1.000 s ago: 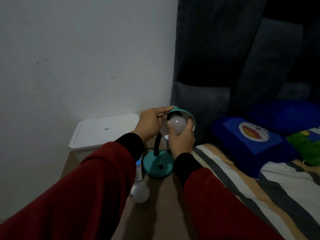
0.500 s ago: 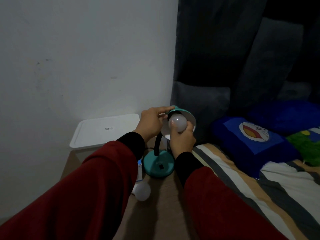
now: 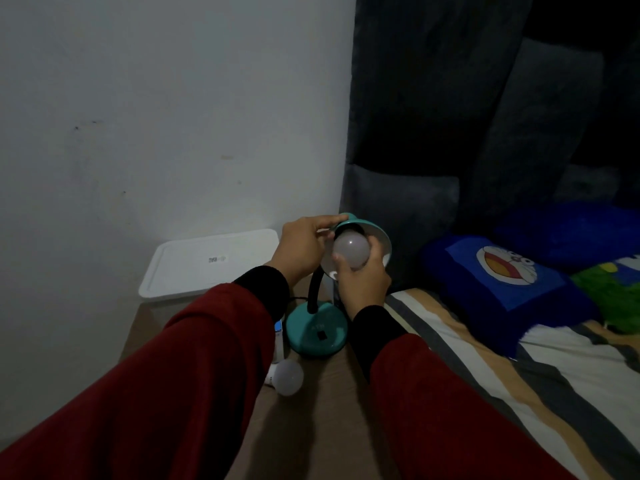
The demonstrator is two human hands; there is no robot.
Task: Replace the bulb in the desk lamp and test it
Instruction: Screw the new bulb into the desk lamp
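A teal desk lamp stands on a brown side table (image 3: 322, 417), its round base (image 3: 317, 332) near the bed and its black neck curving up to the shade (image 3: 375, 233). My left hand (image 3: 301, 252) grips the top of the shade. My right hand (image 3: 363, 282) holds a white bulb (image 3: 350, 250) at the mouth of the shade, its base hidden inside. The bulb is unlit. A second white bulb (image 3: 286, 377) lies on the table in front of the base.
A white plastic box lid (image 3: 207, 263) sits against the wall behind the lamp. A small blue-and-white carton (image 3: 278, 336) pokes out beside my left sleeve. On the right is a striped bed (image 3: 519, 386) with a blue cartoon pillow (image 3: 505, 282) and dark cushions.
My right hand has shifted slightly around the bulb at the shade, its fingers regripping. My left hand stays on the shade. The lamp and the spare bulb have not moved.
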